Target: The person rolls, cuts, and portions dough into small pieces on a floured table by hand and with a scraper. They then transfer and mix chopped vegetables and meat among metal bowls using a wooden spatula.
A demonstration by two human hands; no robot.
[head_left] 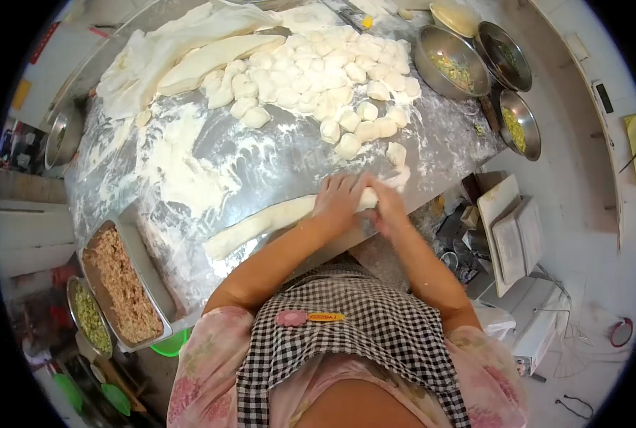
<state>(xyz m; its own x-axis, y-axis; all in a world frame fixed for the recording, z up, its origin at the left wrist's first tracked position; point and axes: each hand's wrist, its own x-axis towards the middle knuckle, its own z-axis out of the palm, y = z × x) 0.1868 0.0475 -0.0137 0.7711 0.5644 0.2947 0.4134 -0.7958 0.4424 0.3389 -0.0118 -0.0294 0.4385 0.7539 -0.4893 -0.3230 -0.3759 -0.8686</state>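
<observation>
Dough roll (264,220) lies on the floured steel table (261,160), near its front edge, slanting from lower left up to the right; left end blunt and free. Left hand (338,198) palm down over the right part of the roll, fingers extended and close together; contact seen, but whether it grips or only presses, cannot tell. Right hand (387,207) beside it, closed around the roll's right end, fingers bent; slight blur, exact finger placement unclear. The hands are very close together. Just beyond the right hand: a small lump (396,153), with more pale dough between it and the hand, partly hidden. Farther back, many flattened pieces (311,68) crowded together, some overlapping, a few looser at the near side. To their left, a long slab (211,60) of dough beside a crumpled white cloth (136,71). Loose flour (182,175) spread over the left half of the table. At the left front corner, a deep metal tray (145,267) with brownish filling (122,285); a bowl (71,303) of chopped greens just outside it. At far right, metal bowls grouped near the table edge, two with yellow-green chopped contents
</observation>
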